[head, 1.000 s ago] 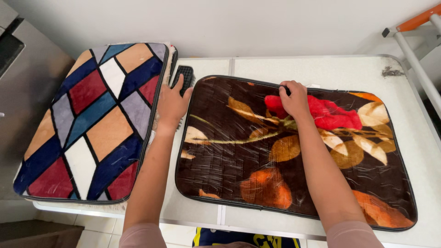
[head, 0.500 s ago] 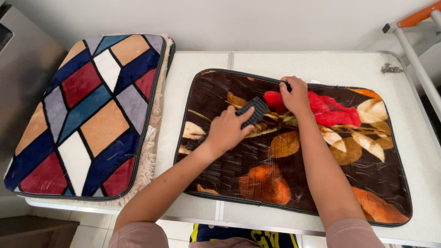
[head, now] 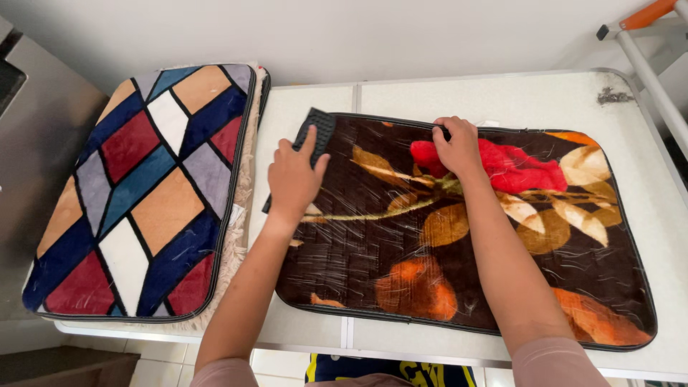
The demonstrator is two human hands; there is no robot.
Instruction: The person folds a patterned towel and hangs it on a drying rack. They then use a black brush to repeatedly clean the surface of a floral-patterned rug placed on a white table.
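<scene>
Black brush [head: 318,133] is gripped in the left hand [head: 294,179] at the floral mat's [head: 401,265] left edge; right hand [head: 454,146] presses closed on its far edge.

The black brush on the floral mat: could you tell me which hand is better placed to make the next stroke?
Left, probably. The left hand already grips the black brush at the floral mat's left edge, while the right hand presses the mat's far edge.
</scene>
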